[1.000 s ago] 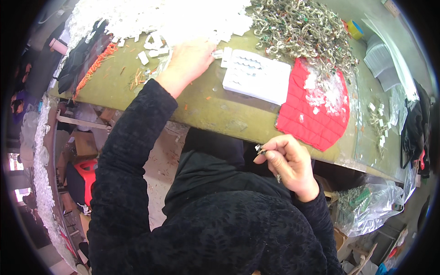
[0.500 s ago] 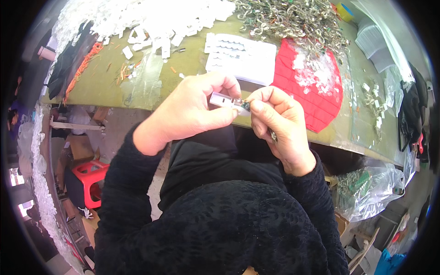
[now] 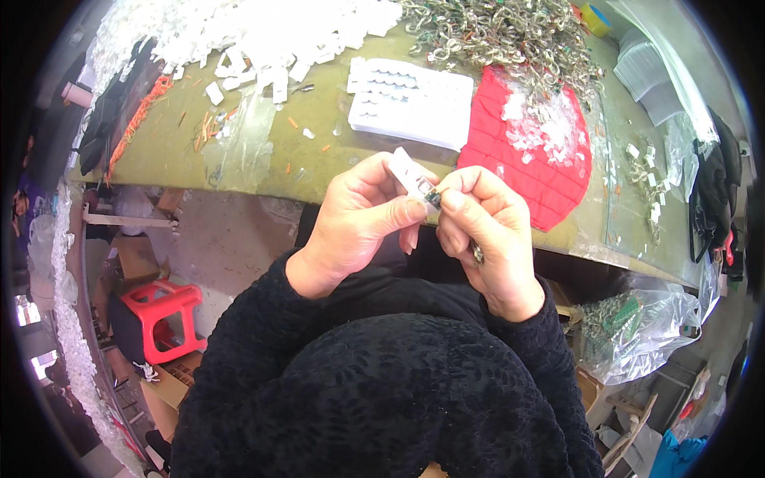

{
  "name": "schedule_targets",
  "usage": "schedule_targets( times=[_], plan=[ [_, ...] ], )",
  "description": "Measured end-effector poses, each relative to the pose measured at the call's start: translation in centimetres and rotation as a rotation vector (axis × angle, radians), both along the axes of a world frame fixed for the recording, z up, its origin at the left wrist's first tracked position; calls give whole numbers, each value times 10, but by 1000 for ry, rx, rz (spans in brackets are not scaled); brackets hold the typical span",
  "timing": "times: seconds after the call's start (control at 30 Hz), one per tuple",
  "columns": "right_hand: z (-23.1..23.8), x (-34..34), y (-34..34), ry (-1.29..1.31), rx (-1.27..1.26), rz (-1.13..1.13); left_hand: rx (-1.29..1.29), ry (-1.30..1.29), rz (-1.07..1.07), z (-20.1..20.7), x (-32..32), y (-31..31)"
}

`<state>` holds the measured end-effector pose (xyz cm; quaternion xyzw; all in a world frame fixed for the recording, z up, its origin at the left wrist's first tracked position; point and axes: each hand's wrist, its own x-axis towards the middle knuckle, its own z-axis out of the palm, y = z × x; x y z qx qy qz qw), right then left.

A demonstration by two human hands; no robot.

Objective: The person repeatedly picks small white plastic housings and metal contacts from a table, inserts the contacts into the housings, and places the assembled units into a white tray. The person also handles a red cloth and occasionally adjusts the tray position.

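Observation:
Between thumb and fingers, my left hand grips a small white plastic casing, tilted with its far end up and to the left. My right hand pinches a small dark green part with metal on it, which meets the casing's near end. Another metal piece shows under the curled fingers of the right hand; its kind is unclear. Both hands are close together just off the table's near edge. Beyond them lies a white block with rows of scalloped slots, and a red quilted cloth bearing small clear plastic pieces.
White casings are heaped at the far left of the green table. A pile of tangled metal-ended parts lies at the far right. Below stand a red stool at left and a clear plastic bag at right.
My left hand has moved toward me and turned, so the casing now points up and left rather than lying nearly level. The right hand has barely moved.

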<state>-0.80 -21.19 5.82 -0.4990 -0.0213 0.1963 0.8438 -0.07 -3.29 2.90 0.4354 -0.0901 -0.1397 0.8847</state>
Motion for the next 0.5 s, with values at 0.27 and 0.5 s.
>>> schedule_targets(
  times=[0.27,0.5],
  plan=[
    [1,-6,5,-108,-171,-71,24,-84,-42,-6,2,1],
    [-17,-13,18,-787,-521,-257,-31,-141,-52,-10,3,3]
  ],
)
